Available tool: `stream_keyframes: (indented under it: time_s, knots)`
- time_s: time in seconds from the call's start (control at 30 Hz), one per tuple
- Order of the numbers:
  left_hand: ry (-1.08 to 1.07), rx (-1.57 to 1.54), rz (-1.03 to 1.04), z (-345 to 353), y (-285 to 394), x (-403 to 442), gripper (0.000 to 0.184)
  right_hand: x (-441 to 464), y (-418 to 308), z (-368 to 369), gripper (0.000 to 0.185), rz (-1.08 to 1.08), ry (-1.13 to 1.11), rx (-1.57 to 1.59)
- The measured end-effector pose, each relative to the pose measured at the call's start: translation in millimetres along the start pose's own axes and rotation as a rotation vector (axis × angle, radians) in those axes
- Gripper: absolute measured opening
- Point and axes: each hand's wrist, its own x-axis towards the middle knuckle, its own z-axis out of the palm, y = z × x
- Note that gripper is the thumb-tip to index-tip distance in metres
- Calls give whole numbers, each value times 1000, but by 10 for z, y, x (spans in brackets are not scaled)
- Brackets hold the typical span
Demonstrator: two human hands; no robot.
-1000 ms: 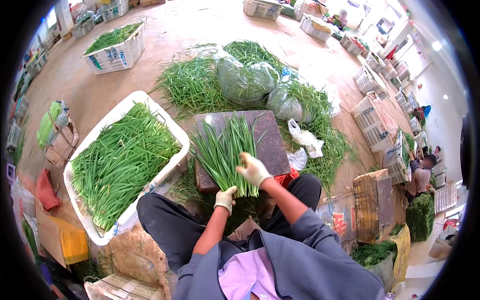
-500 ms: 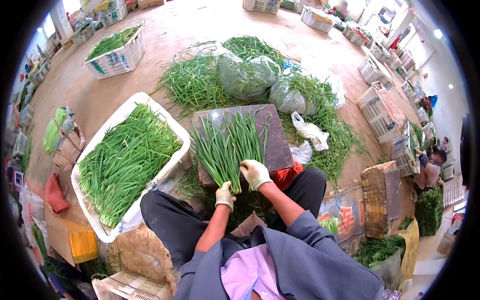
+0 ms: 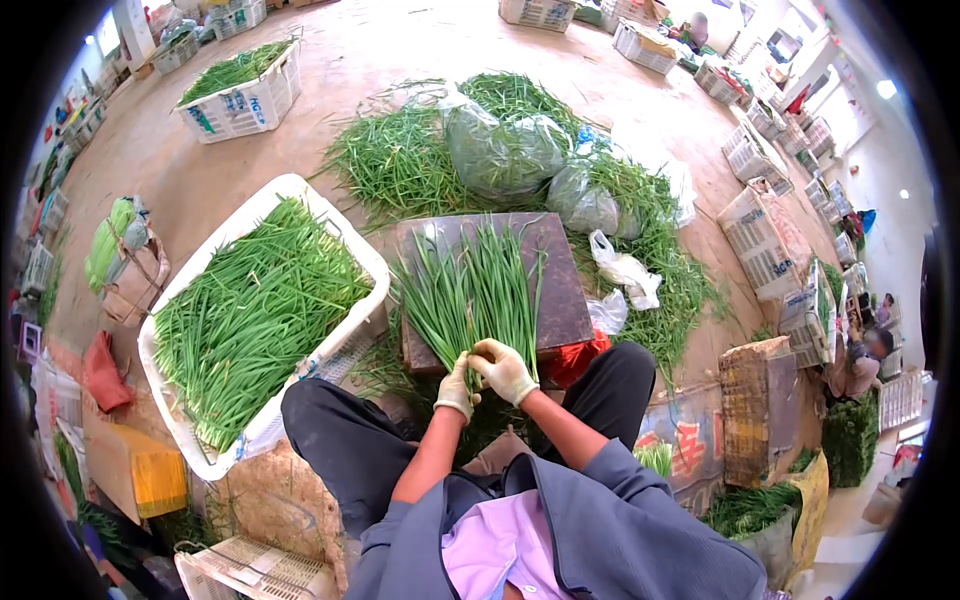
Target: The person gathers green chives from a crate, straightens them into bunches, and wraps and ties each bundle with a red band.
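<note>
Long green stalks lie fanned over a dark square board, their pale ends toward me. My left hand, in a pale glove, is closed round the stalk ends at the board's near edge. Beside it, touching, my right hand, also gloved, has its fingers pressed together at the same ends. At the left stands a white crate full of similar green stalks.
Behind the board lie loose greens and a filled plastic bag. White bags rest to the right. A worn block stands at the right; beyond it a person sits among crates.
My right hand has moved left against my left hand, and both now meet at the stalk ends. Earlier it was raised with fingers apart over the stalks. The view has shifted slightly.
</note>
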Motion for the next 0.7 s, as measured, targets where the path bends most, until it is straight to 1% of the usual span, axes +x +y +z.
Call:
stream_keyframes:
  time_s: [0.07, 0.13, 0.17, 0.2, 0.27, 0.3, 0.33, 0.4, 0.43, 0.47, 0.5, 0.53, 0.57, 0.6, 0.63, 0.67, 0.7]
  knots:
    - [5, 17, -24, -104, -64, 158, 29, -97, -19, 27, 18, 50, -23, 130]
    - [-67, 100, -41, -239, -173, 360, 28, -233, -143, 5, 16, 93, -138, 186]
    - [-177, -399, -113, -139, -229, 405, 26, -266, -267, -70, 14, 224, -342, 307]
    - [-283, -291, -227, -234, -205, 397, 27, -331, -400, -158, 15, 352, -576, 602]
    - [-298, -232, -87, -168, -202, 259, 24, -283, -589, -236, 16, 354, -578, 528]
    - [-359, -286, 9, -365, -349, 558, 21, -161, -680, -257, 18, 285, -439, 406]
    - [-121, -51, 40, -178, -186, 306, 19, 29, -624, -313, 20, 294, -330, 336]
    - [-101, 18, -13, -100, -63, 139, 16, 351, -422, -370, 23, 299, -164, 395]
    - [-88, 35, -19, -103, -66, 142, 20, 440, -514, -360, 25, 295, -113, 327]
    - [-85, 32, -13, -115, -98, 124, 20, 486, -596, -339, 26, 292, -63, 259]
    - [-98, -1, 6, -118, -84, 130, 21, 452, -672, -303, 27, 266, -294, -33]
    - [-115, -30, 16, -113, -82, 127, 23, 395, -751, -255, 26, 233, -512, -139]
    - [-119, -37, 36, -128, -103, 172, 32, 304, -888, -185, 26, 243, -765, -227]
    - [-227, -269, -15, -337, -364, 616, 38, 279, -995, -174, 27, 252, -1009, -321]
    - [-232, -264, -20, -343, -432, 675, 38, 335, -1014, -218, 27, 254, -1001, -321]
    - [-222, -240, 45, -265, -377, 545, 40, 455, -1044, -257, 27, 98, -1031, -355]
    - [-154, -104, 73, -213, -295, 416, 36, 594, -1075, -323, 27, -57, -1040, -383]
